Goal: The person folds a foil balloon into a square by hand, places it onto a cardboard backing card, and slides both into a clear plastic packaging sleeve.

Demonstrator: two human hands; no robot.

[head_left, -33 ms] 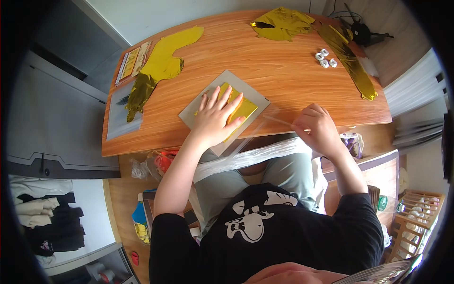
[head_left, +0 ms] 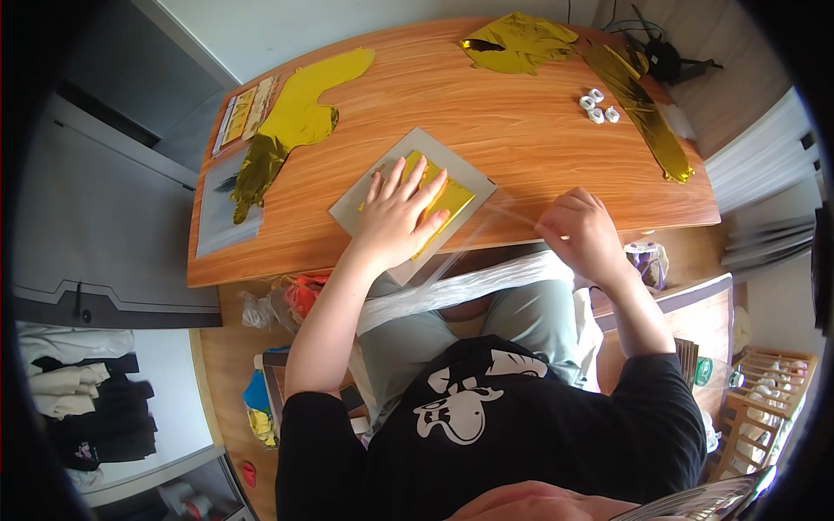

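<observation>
My left hand point(head_left: 398, 213) lies flat with fingers spread on a folded piece of shiny gold foil point(head_left: 459, 201). That foil rests on a square grey card point(head_left: 419, 141) near the table's front edge, turned like a diamond. Clear plastic film point(head_left: 472, 233) stretches from the card's right side toward my right hand point(head_left: 584, 233). There my fingers are closed in a pinch at the film's end. The exact part they grip is hidden, and whether the film is a bag or a sheet I cannot tell.
Flat gold foil balloons lie on the wooden table point(head_left: 417, 87): one at left point(head_left: 304, 100), one at the back point(head_left: 521, 43), one at right point(head_left: 643, 113). Several small white rolls point(head_left: 595, 108) sit at right. White crumpled plastic point(head_left: 460, 291) crosses my lap.
My right hand has shifted very slightly, and the film beside it hangs a little differently. My left hand stays in place on the foil.
</observation>
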